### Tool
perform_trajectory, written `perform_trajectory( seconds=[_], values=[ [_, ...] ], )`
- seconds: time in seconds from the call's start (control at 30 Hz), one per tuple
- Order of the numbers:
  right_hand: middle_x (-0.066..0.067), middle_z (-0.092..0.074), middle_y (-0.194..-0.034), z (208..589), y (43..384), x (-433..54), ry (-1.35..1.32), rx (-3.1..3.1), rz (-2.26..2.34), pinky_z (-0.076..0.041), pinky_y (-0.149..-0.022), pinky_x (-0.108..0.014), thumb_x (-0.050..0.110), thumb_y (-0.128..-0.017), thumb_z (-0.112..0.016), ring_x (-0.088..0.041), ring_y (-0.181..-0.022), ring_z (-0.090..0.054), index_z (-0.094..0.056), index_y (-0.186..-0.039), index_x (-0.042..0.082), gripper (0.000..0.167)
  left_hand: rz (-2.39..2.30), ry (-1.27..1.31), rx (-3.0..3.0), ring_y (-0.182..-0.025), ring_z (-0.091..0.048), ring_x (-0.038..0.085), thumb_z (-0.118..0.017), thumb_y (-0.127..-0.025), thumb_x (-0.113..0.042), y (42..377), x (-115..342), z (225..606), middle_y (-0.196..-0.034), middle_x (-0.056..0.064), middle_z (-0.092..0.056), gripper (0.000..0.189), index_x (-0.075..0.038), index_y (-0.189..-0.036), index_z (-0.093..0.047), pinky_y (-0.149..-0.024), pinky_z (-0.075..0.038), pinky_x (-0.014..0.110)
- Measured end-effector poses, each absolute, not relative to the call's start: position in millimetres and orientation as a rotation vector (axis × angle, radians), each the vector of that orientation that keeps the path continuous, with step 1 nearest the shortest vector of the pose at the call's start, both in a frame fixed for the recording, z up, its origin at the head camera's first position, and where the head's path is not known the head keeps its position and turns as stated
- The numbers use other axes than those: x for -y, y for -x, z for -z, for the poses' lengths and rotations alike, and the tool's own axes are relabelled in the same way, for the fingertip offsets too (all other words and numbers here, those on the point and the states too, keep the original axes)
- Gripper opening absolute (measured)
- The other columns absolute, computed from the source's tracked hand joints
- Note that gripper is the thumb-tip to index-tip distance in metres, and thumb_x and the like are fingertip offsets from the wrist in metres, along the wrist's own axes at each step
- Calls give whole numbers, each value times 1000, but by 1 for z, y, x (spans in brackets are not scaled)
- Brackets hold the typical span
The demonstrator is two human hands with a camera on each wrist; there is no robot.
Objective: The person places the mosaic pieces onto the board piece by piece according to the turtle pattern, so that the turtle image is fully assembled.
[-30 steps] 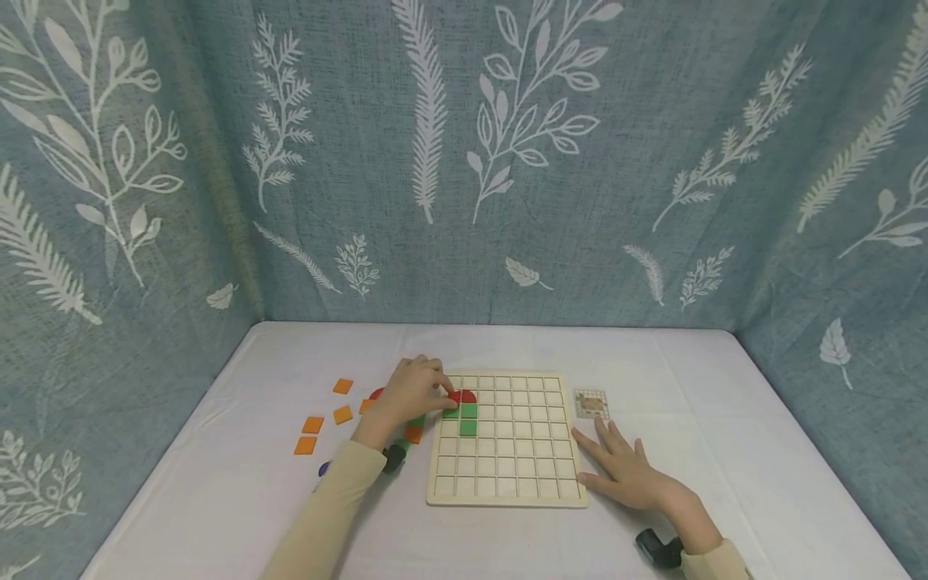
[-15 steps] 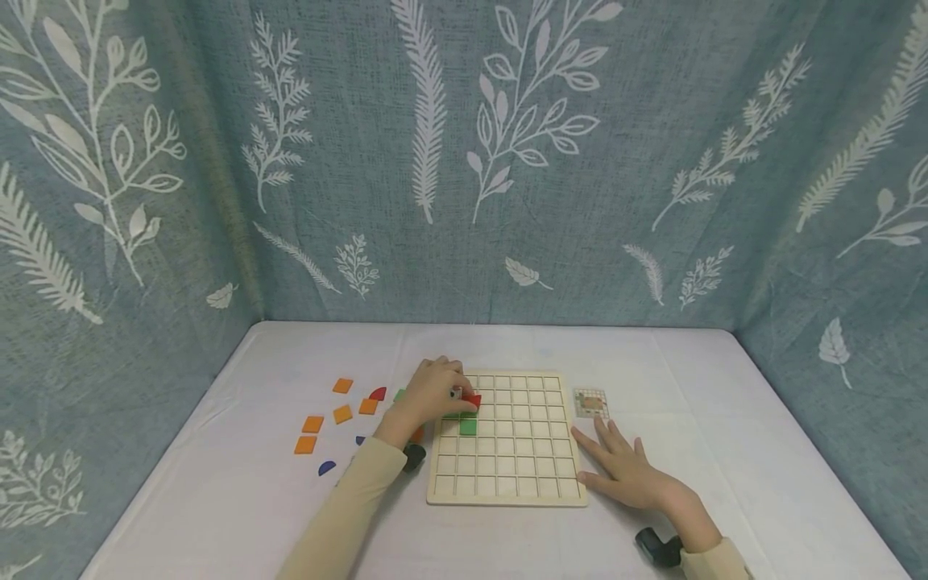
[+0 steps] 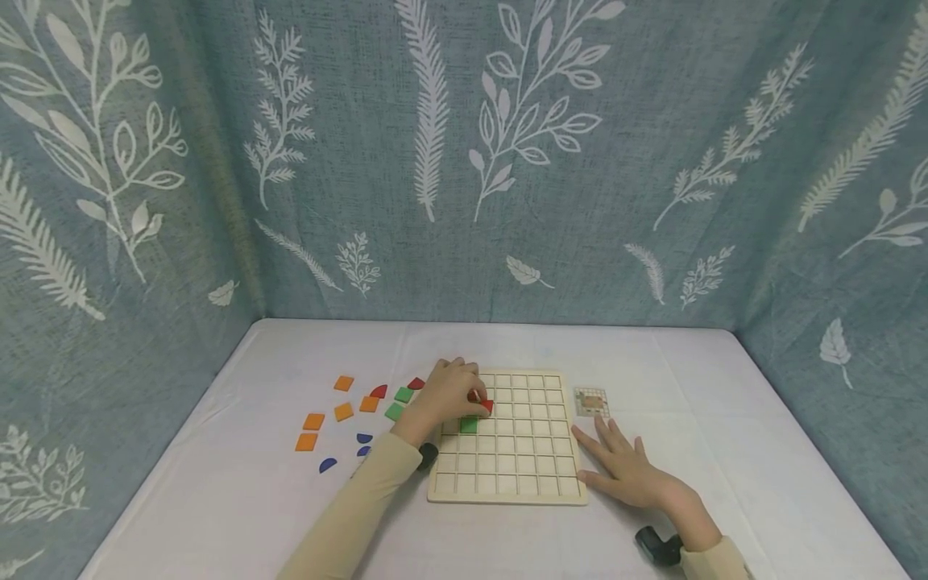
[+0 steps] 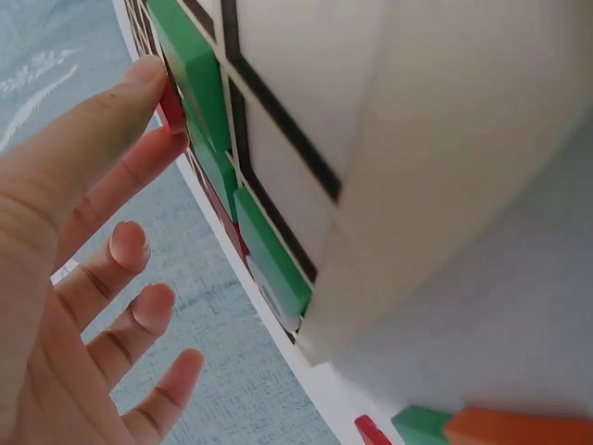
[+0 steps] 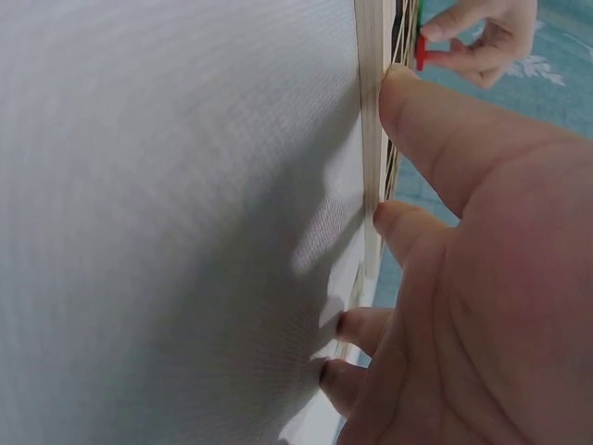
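On a white-covered desk [image 3: 674,370], the left hand [image 3: 448,396] pinches a small flat red piece [image 3: 488,407] at the upper left of a pale wooden grid board [image 3: 525,447]; the right hand [image 3: 627,471], fingers spread, touches its edge near a small square printed card [image 3: 591,402], too small to read.

The left hand [image 3: 451,395] hides the far left corner of the board [image 3: 506,465] and part of a red piece [image 3: 488,406]. Details on the card [image 3: 591,402] are too small to make out.

the grid board [image 3: 518,463] looks smooth, matt wood – the curtain [image 3: 464,266], coarse-woven cloth.
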State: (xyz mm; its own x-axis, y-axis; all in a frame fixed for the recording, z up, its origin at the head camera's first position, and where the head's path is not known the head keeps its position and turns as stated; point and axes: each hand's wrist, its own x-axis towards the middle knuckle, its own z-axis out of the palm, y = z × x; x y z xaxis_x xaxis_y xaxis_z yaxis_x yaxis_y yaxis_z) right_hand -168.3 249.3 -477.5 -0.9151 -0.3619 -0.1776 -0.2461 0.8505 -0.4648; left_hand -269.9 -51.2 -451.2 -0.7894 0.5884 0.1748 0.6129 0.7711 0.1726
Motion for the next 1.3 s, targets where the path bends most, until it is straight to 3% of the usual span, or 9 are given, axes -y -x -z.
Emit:
perform_trajectory(
  seconds=[0.6, 0.9, 1.3],
  values=[
    [-26, -8, -151, 475, 168, -249, 448, -2765, 642, 5, -98, -70, 49, -88, -50, -47, -138, 2, -28, -146, 19, 69, 326, 975, 2872, -73, -41, 10, -77, -68, -44, 270, 44, 451, -72, -8, -52, 24, -22, -77, -73, -82, -35, 38],
    [-25, -8, -151, 475, 168, -249, 440, -2758, 642, 5, -99, -70, 50, -88, -50, -46, -138, 2, -28, -146, 19, 69, 432, 982, 2881, -75, -44, 10, -77, -70, -42, 270, 49, 454, -73, -9, -52, 21, -24, -78, -74, -85, -36, 41],
    [-25, -7, -151, 476, 168, -249, 454, -2764, 641, 6, -98, -70, 49, -89, -50, -46, -138, 2, -28, -146, 19, 68, 573, 874, 2907, -73, -41, 10, -75, -75, -36, 272, 65, 457, -73, -11, -53, 15, -24, -84, -74, -80, -35, 38]
  ],
)
